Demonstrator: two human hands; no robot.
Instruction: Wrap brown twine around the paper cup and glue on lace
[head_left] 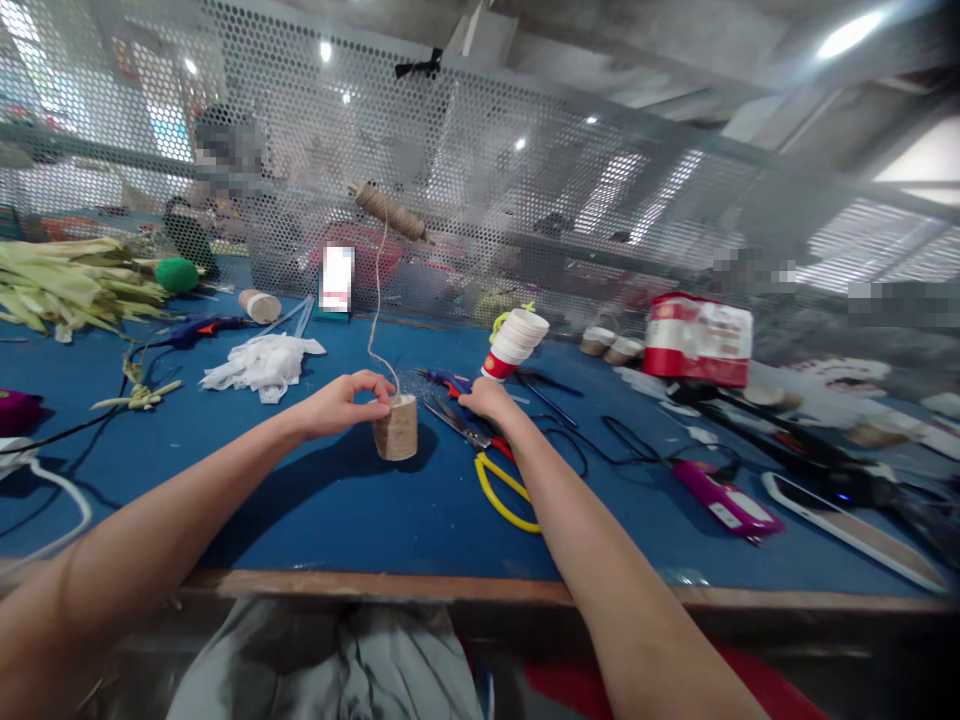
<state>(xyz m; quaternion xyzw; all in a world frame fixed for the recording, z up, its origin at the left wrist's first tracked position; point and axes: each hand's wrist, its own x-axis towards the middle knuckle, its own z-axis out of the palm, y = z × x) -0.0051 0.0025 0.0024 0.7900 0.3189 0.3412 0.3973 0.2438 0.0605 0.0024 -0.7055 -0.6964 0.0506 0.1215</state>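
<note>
My left hand is curled over the rim of a small twine-wrapped cup that stands on the blue table. A thin twine strand runs from the cup up to a twine spool mounted on the mesh screen. My right hand reaches to the right of the cup, fingers bent down by a blue glue gun and metal scissors; what it grips is hidden. A tilted stack of paper cups lies just beyond it.
Yellow-handled scissors and black cables lie under my right forearm. A purple device and a phone lie to the right, a red-and-white pack behind them. White cloth, another glue gun and dried leaves lie left. A person sits behind the mesh.
</note>
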